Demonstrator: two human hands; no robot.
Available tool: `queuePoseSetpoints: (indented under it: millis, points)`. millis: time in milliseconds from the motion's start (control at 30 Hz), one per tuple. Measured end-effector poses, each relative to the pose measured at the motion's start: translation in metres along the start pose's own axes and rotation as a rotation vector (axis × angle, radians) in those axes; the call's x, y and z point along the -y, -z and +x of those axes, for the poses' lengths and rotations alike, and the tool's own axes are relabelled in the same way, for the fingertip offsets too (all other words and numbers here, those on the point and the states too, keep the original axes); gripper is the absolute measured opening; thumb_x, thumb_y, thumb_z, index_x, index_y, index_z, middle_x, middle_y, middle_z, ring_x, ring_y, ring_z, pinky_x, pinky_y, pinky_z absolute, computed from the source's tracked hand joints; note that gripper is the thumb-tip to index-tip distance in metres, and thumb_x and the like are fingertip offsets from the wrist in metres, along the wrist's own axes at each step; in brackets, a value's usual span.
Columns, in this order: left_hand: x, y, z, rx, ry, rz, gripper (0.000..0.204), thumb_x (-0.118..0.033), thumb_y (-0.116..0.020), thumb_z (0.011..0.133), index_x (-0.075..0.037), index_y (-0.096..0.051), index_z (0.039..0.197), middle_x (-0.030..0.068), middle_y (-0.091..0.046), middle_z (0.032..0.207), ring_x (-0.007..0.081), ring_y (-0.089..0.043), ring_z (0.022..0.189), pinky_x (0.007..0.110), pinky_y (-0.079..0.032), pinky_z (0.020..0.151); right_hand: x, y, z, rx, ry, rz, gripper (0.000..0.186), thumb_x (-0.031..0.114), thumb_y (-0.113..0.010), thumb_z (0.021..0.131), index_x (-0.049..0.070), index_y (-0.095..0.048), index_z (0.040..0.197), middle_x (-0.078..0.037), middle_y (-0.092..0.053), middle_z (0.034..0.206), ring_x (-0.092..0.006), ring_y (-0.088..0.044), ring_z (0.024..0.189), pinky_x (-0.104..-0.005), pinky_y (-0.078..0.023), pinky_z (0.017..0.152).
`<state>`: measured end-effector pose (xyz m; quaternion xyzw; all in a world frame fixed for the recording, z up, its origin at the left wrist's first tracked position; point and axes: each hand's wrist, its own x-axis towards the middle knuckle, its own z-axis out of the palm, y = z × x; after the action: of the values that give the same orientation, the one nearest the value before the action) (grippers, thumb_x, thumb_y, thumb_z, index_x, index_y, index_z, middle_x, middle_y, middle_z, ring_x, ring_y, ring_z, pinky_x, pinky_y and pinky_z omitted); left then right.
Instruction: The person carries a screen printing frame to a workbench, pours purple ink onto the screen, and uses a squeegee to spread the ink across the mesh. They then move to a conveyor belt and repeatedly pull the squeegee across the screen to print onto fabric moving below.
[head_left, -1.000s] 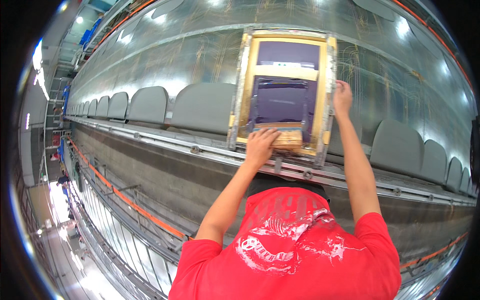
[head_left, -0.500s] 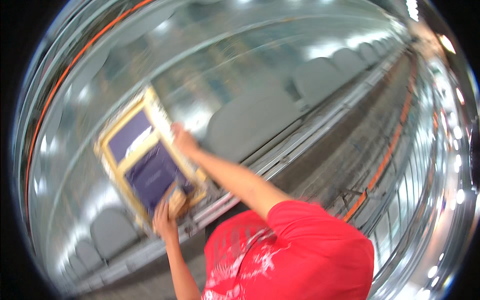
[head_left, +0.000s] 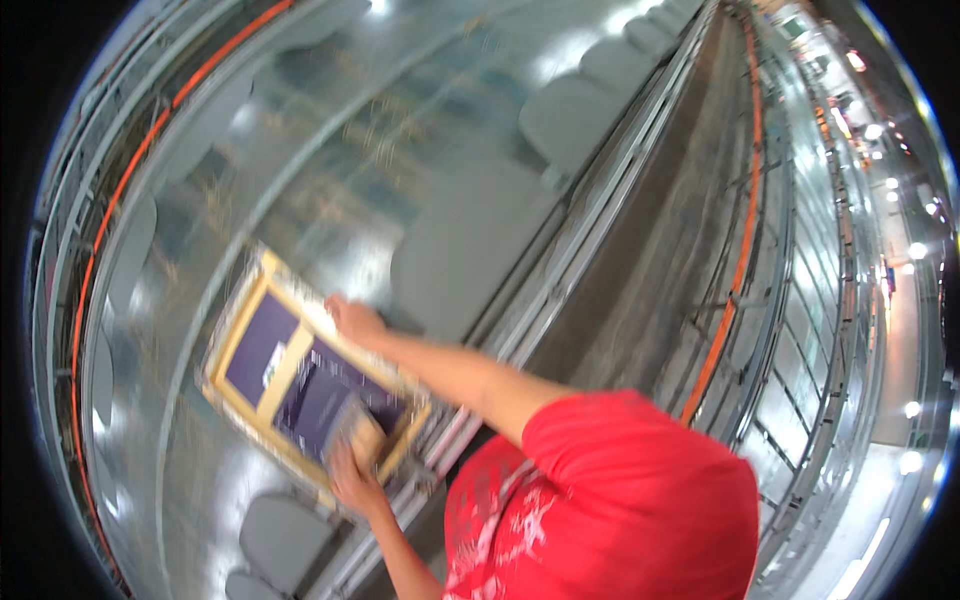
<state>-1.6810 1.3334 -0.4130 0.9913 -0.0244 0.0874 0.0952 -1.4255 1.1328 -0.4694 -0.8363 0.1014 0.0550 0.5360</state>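
frame [head_left: 286,378]: yellow border, two purple panels, flat on counter [head_left: 330,200] | block [head_left: 366,440]: tan wood, at frame's near end

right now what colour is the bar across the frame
The bar is yellow, seen in the head view.

a screen-printing frame [head_left: 243,330] lies on a table [head_left: 320,200], what appears to be a squeegee [head_left: 364,438] inside its near end, left hand [head_left: 352,485] on it, right hand [head_left: 354,322] at the frame's right edge; panels [head_left: 470,250] flank left and right, a rail [head_left: 585,240] along the table's near side.
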Motion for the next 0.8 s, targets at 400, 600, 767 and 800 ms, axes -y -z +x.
queuePoseSetpoints:
  millis: [400,600,767,800]
  points:
    - [0.011,0.003,0.07,0.03,0.134,-0.075,0.055,0.007,-0.058,0.074,-0.013,-0.066,0.125,0.0078,-0.067,0.124,0.0286,-0.061,0.116,0.04,-0.044,0.096,0.016,0.008,-0.01,-0.054,0.092,0.065,0.019,0.023,-0.049,0.099,0.011,-0.061,0.107,-0.02,-0.067,0.074,-0.0417,-0.066,0.074,-0.0519,-0.05,0.072]
    - [-0.029,0.021,-0.018,0.043,0.092,-0.013,0.059,0.006,-0.06,0.07,-0.016,-0.067,0.125,0.003,-0.066,0.128,0.0234,-0.059,0.121,0.038,-0.041,0.097,0.013,0.008,-0.005,-0.041,0.07,0.077,0.019,0.023,-0.05,0.099,0.011,-0.062,0.107,-0.018,-0.066,0.07,-0.0393,-0.066,0.072,-0.0502,-0.05,0.071]
    - [-0.033,0.014,-0.034,0.04,0.071,0.022,0.06,0.007,-0.06,0.069,-0.016,-0.068,0.124,0.0029,-0.067,0.127,0.0251,-0.06,0.12,0.039,-0.042,0.096,0.02,0.017,-0.008,-0.014,0.048,0.084,0.017,0.021,-0.048,0.099,0.012,-0.06,0.106,-0.021,-0.065,0.072,-0.0431,-0.064,0.075,-0.0548,-0.048,0.072]
    - [-0.031,0.011,-0.022,0.039,0.064,0.037,0.06,0.007,-0.06,0.069,-0.016,-0.068,0.124,0.0032,-0.067,0.126,0.025,-0.06,0.12,0.039,-0.042,0.096,0.021,0.018,-0.007,-0.015,0.048,0.077,0.017,0.021,-0.047,0.099,0.012,-0.06,0.107,-0.021,-0.065,0.073,-0.0432,-0.064,0.075,-0.0545,-0.048,0.072]
